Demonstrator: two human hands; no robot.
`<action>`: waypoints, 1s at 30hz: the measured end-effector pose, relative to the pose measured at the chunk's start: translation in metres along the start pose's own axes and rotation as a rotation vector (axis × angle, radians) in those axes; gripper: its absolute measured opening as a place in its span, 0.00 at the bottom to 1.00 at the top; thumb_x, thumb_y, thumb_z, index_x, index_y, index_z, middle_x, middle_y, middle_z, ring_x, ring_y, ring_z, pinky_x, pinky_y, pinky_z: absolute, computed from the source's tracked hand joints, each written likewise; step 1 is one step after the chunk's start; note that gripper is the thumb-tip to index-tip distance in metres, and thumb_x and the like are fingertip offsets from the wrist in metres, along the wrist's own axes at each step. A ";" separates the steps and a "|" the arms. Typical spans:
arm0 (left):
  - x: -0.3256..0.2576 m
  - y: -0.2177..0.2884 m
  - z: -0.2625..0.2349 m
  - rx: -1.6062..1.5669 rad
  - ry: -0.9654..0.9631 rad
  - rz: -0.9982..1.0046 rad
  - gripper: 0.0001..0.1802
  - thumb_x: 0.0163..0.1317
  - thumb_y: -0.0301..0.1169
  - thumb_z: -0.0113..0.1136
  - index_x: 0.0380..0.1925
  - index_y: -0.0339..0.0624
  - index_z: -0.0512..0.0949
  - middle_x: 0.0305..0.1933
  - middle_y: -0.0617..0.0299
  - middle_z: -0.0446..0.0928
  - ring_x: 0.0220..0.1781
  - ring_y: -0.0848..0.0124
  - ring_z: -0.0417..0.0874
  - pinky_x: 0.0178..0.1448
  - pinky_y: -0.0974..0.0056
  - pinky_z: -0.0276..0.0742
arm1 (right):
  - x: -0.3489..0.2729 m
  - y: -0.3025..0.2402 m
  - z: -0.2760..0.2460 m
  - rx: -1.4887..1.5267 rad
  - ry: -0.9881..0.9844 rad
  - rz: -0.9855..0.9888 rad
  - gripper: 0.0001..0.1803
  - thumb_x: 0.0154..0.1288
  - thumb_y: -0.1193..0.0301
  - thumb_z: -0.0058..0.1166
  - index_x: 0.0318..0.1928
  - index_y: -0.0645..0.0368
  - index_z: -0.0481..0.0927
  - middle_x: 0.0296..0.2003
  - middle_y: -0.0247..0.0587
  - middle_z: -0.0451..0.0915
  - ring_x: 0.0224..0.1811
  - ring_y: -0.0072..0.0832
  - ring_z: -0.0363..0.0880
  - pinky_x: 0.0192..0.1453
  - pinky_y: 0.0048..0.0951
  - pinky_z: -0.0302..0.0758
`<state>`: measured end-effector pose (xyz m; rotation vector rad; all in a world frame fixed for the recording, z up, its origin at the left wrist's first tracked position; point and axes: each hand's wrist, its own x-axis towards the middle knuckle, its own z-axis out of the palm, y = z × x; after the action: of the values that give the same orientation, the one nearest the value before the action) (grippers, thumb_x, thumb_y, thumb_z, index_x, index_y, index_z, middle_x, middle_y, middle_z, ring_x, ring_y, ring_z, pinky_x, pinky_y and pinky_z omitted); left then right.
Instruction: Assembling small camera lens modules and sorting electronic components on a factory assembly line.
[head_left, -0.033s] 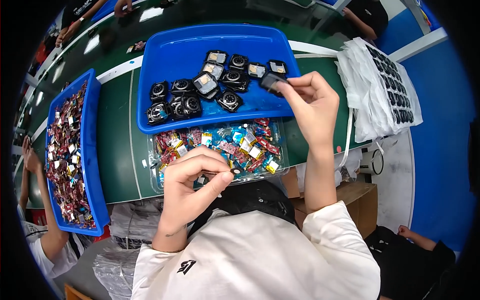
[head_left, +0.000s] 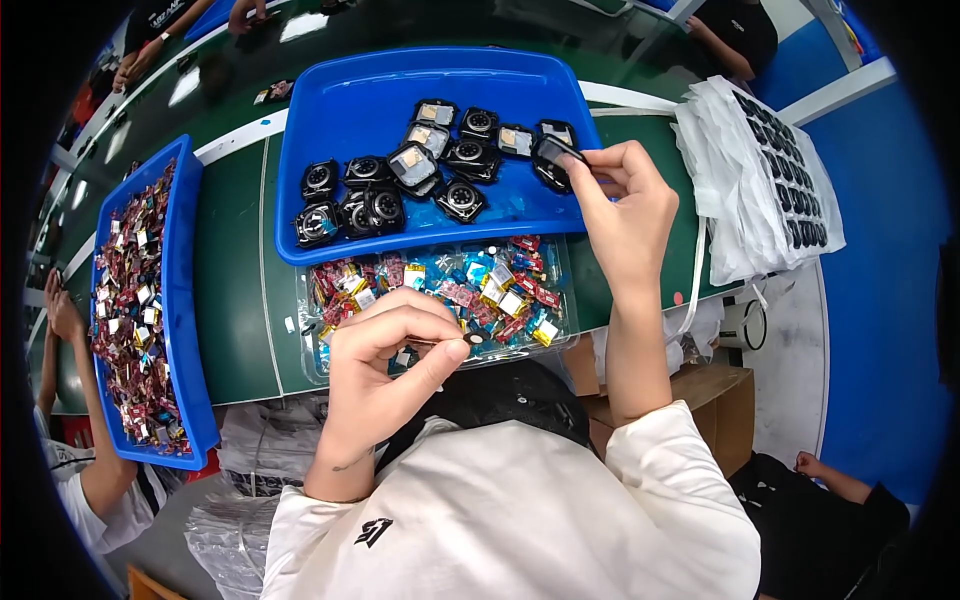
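Note:
Between the thumb and fingers of my right hand is a black watch case, tilted over the right side of a large blue bin. Several more black watch cases lie in that bin, some with round backs up, others showing pale inner faces. My left hand is closed in a pinch on a small dark part with a pale round spot. It hovers at the near edge of a clear plastic tray full of small red, yellow, white and blue electronic pieces.
At left, another blue bin is heaped with similar small pieces, and a co-worker's hands are beside it. A stack of white sheets with dark watch parts stands at right. Below the green table is a cardboard box.
My right hand has shifted slightly, and the watch case in it now shows more steeply tilted and less blurred. My left hand stays nearly in place.

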<state>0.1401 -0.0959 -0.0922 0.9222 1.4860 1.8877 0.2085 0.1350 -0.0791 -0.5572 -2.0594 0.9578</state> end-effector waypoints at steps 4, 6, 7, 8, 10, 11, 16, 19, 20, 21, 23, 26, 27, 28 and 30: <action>0.007 -0.001 -0.004 0.116 0.009 0.123 0.02 0.55 0.19 0.64 0.29 0.33 0.81 0.37 0.60 0.77 0.32 0.81 0.76 0.31 0.77 0.71 | -0.007 0.000 0.008 0.543 -0.096 0.215 0.06 0.62 0.80 0.57 0.36 0.65 0.73 0.29 0.45 0.83 0.30 0.22 0.82 0.33 0.23 0.82; 0.011 0.005 -0.004 0.156 0.032 0.120 0.02 0.55 0.19 0.64 0.29 0.33 0.81 0.37 0.59 0.77 0.32 0.81 0.76 0.31 0.77 0.71 | -0.016 -0.005 0.007 0.595 -0.135 0.267 0.06 0.62 0.80 0.57 0.35 0.65 0.72 0.30 0.45 0.83 0.31 0.22 0.82 0.34 0.23 0.82; 0.013 0.007 -0.002 0.182 0.036 0.116 0.01 0.55 0.19 0.64 0.29 0.33 0.81 0.38 0.59 0.77 0.32 0.82 0.75 0.31 0.77 0.71 | -0.022 -0.006 0.007 0.630 -0.158 0.322 0.06 0.62 0.81 0.56 0.35 0.64 0.71 0.30 0.46 0.83 0.32 0.22 0.82 0.35 0.23 0.83; 0.015 0.008 -0.002 0.221 0.051 0.139 0.02 0.55 0.20 0.64 0.29 0.33 0.81 0.40 0.58 0.76 0.31 0.82 0.74 0.30 0.78 0.70 | -0.027 -0.007 0.009 0.600 -0.157 0.314 0.06 0.63 0.81 0.55 0.38 0.66 0.72 0.32 0.46 0.83 0.33 0.22 0.82 0.35 0.22 0.83; 0.020 0.012 -0.002 0.280 0.076 0.146 0.02 0.54 0.20 0.64 0.29 0.33 0.81 0.40 0.58 0.76 0.30 0.82 0.74 0.29 0.78 0.69 | -0.036 -0.016 0.012 0.633 -0.178 0.329 0.07 0.62 0.82 0.55 0.40 0.67 0.73 0.33 0.47 0.83 0.34 0.22 0.82 0.36 0.22 0.83; 0.022 0.013 -0.001 0.326 0.091 0.160 0.03 0.54 0.21 0.65 0.29 0.33 0.81 0.41 0.58 0.76 0.29 0.82 0.74 0.28 0.78 0.68 | -0.040 -0.020 0.013 0.653 -0.190 0.339 0.08 0.62 0.82 0.55 0.42 0.68 0.74 0.34 0.47 0.83 0.35 0.23 0.83 0.36 0.22 0.83; 0.033 0.015 0.009 0.500 0.126 0.125 0.01 0.54 0.20 0.63 0.27 0.32 0.81 0.43 0.59 0.75 0.25 0.86 0.70 0.27 0.79 0.64 | -0.054 -0.035 0.013 0.680 -0.379 0.348 0.16 0.59 0.85 0.57 0.49 0.70 0.77 0.36 0.42 0.82 0.36 0.18 0.80 0.39 0.16 0.77; 0.035 0.014 0.011 0.562 0.152 0.134 0.03 0.52 0.21 0.64 0.27 0.32 0.81 0.41 0.57 0.77 0.21 0.82 0.71 0.24 0.76 0.66 | -0.058 -0.035 0.015 0.662 -0.382 0.327 0.16 0.59 0.84 0.57 0.49 0.70 0.78 0.36 0.42 0.82 0.36 0.17 0.80 0.39 0.16 0.78; 0.035 0.013 0.012 0.565 0.148 0.133 0.03 0.52 0.21 0.64 0.27 0.32 0.81 0.41 0.57 0.77 0.21 0.82 0.71 0.24 0.76 0.66 | -0.060 -0.034 0.017 0.681 -0.376 0.320 0.16 0.59 0.84 0.57 0.50 0.69 0.78 0.36 0.42 0.82 0.36 0.17 0.80 0.39 0.16 0.77; 0.035 0.012 0.013 0.554 0.176 0.119 0.03 0.52 0.21 0.64 0.27 0.32 0.81 0.40 0.58 0.77 0.21 0.82 0.70 0.24 0.76 0.66 | -0.061 -0.034 0.018 0.683 -0.373 0.322 0.16 0.59 0.84 0.57 0.50 0.69 0.78 0.36 0.42 0.82 0.36 0.17 0.80 0.39 0.16 0.77; 0.036 0.010 0.014 0.544 0.204 0.105 0.03 0.52 0.21 0.64 0.27 0.32 0.82 0.39 0.58 0.78 0.20 0.82 0.70 0.24 0.76 0.65 | -0.062 -0.035 0.019 0.659 -0.356 0.298 0.15 0.59 0.84 0.57 0.49 0.68 0.79 0.36 0.42 0.82 0.37 0.18 0.80 0.39 0.17 0.78; 0.039 0.009 0.013 0.569 0.202 0.095 0.03 0.52 0.22 0.65 0.27 0.32 0.82 0.37 0.59 0.78 0.20 0.83 0.69 0.23 0.77 0.64 | -0.064 -0.033 0.022 0.600 -0.304 0.261 0.14 0.58 0.83 0.58 0.47 0.67 0.81 0.35 0.41 0.83 0.35 0.18 0.82 0.37 0.17 0.78; 0.040 0.009 0.013 0.561 0.197 0.090 0.04 0.52 0.22 0.65 0.27 0.32 0.82 0.37 0.59 0.79 0.20 0.84 0.69 0.23 0.77 0.64 | -0.065 -0.033 0.022 0.602 -0.303 0.262 0.14 0.58 0.83 0.58 0.47 0.67 0.81 0.35 0.41 0.83 0.35 0.18 0.82 0.37 0.17 0.78; 0.041 0.010 0.013 0.554 0.191 0.086 0.04 0.52 0.22 0.65 0.27 0.32 0.82 0.36 0.59 0.79 0.19 0.84 0.68 0.23 0.77 0.64 | -0.065 -0.033 0.022 0.563 -0.286 0.232 0.14 0.58 0.82 0.59 0.46 0.66 0.81 0.34 0.40 0.84 0.34 0.18 0.82 0.36 0.18 0.78; 0.041 0.008 0.012 0.548 0.184 0.072 0.03 0.53 0.21 0.64 0.28 0.32 0.82 0.38 0.59 0.79 0.22 0.86 0.70 0.25 0.79 0.64 | -0.065 -0.032 0.022 0.524 -0.268 0.204 0.14 0.57 0.82 0.59 0.45 0.66 0.81 0.32 0.40 0.84 0.32 0.18 0.83 0.36 0.18 0.78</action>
<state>0.1250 -0.0591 -0.0760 1.0676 2.1707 1.6726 0.2280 0.0633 -0.0932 -0.3735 -1.8836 1.7017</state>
